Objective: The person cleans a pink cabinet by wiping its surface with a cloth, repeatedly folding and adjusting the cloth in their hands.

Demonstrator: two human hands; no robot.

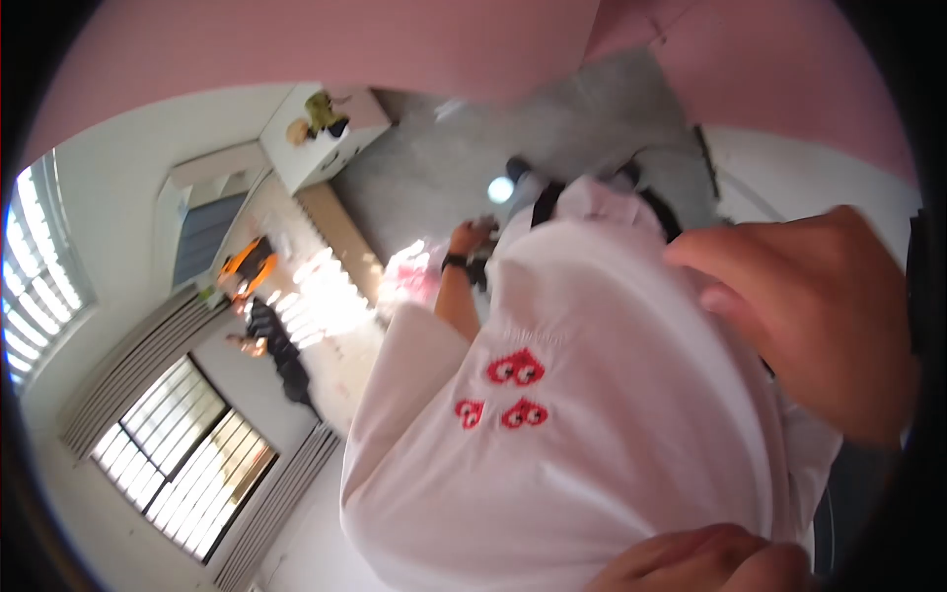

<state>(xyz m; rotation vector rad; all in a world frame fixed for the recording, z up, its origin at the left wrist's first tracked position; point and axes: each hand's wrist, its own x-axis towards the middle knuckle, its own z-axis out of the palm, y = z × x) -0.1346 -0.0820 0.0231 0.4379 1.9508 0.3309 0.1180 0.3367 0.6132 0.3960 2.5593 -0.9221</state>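
Observation:
A white T-shirt [592, 444] with red heart patches [516, 368] fills the middle. Down its left side, my left hand [473, 239], with a dark band at the wrist, is near the hip; its fingers are too small to read, and something dark grey is beside it. Close to the camera, my right hand [799, 306] is raised over the shirt's right side. Its fingers bend loosely, thumb and forefinger apart, with nothing seen between them. At the bottom edge, partly cut off, another hand [700, 564] lies over the shirt; whose it is I cannot tell.
Blurred pink material [345, 44] spans the top. Beyond it is grey floor [434, 148]. A white cabinet [316, 158] bears a small green figure [323, 116]. To the left are a person in black [276, 345], an orange object [242, 266] and a barred window [187, 464].

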